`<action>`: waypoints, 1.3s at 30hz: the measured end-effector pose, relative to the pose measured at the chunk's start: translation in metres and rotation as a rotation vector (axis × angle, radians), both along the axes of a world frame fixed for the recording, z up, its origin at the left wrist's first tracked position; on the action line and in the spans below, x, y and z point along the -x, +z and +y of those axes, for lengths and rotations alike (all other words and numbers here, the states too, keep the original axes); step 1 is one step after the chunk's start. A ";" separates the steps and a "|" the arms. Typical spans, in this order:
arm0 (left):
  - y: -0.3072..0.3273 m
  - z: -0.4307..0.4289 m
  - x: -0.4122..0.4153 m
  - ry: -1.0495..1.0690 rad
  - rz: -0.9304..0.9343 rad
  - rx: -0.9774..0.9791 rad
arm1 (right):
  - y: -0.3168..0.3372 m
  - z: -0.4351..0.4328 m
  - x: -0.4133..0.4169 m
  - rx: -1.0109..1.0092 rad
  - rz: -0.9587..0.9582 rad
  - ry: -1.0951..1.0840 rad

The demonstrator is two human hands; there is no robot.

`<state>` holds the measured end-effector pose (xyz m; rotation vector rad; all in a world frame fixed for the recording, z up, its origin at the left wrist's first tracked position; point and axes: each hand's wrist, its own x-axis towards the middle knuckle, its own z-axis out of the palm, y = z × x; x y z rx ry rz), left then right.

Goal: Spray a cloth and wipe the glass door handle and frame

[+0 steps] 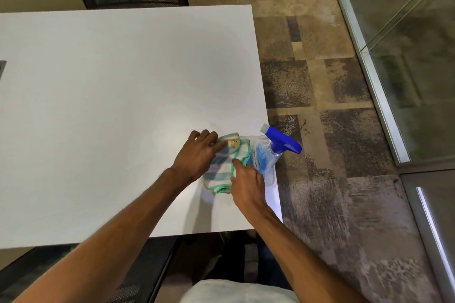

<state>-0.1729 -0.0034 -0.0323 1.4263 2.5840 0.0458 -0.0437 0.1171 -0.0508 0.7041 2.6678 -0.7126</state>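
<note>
Nearest us, at the bottom edge of the frame, a pale garment shows between our two forearms, which reach up toward the lower right corner of the white surface (110, 93). There a clear shallow tray (270, 179) holds the striped, green-edged cloth (222, 172) and, lying beside it on the right, the spray bottle (267, 155) with its blue trigger head pointing toward the frame's upper left. Our left hand (197, 155) rests on the cloth's left side, fingers (209, 136) loosely curled over its top fold. Our right hand (246, 187) comes in from below, its fingers closing on the cloth's right hem next to the bottle; whether they pinch it yet, we cannot tell.

We judge this is the pick-up step. It would go best if we gather the cloth in one hand, free the other for the bottle, and lift it by the neck so the tray stays put. The glass panels stand at the frame's right.
</note>
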 end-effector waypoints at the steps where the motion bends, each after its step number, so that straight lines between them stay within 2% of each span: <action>1: -0.001 -0.001 -0.001 -0.008 0.029 0.006 | -0.001 0.000 0.002 0.009 -0.009 -0.007; 8: -0.008 -0.001 -0.007 -0.103 0.134 0.014 | -0.014 0.002 0.010 0.007 -0.092 0.070; 11: -0.012 0.000 -0.013 -0.089 0.099 0.129 | -0.016 0.001 0.011 -0.014 -0.147 0.121; 14: -0.017 0.000 -0.019 -0.041 0.009 0.190 | -0.008 -0.005 0.003 -0.145 -0.196 0.176; 16: -0.014 -0.001 -0.020 -0.005 -0.030 0.158 | -0.001 -0.010 -0.006 -0.219 -0.097 0.234; 18: -0.016 -0.003 -0.019 -0.015 0.003 0.150 | 0.000 -0.014 -0.014 -0.163 0.082 0.318; 20: -0.021 -0.005 -0.015 -0.028 -0.016 0.117 | -0.002 -0.015 -0.016 0.012 0.174 0.395; 22: -0.026 -0.008 -0.010 -0.059 0.024 0.099 | -0.007 -0.015 -0.015 0.101 0.111 0.457; 24: -0.030 -0.011 -0.007 -0.112 0.099 0.128 | -0.014 -0.016 -0.014 0.102 0.025 0.488; 28: -0.033 -0.013 -0.010 -0.114 0.084 0.291 | -0.024 -0.017 -0.010 0.137 -0.114 0.457; 33: -0.025 -0.008 -0.012 -0.071 -0.019 0.337 | -0.024 -0.015 -0.002 0.172 -0.201 0.461; 36: -0.018 -0.011 -0.012 -0.032 -0.088 0.289 | -0.020 -0.013 -0.003 0.165 -0.180 0.489; 39: -0.003 -0.016 -0.018 0.015 -0.003 0.101 | -0.009 -0.006 -0.011 0.108 -0.002 0.499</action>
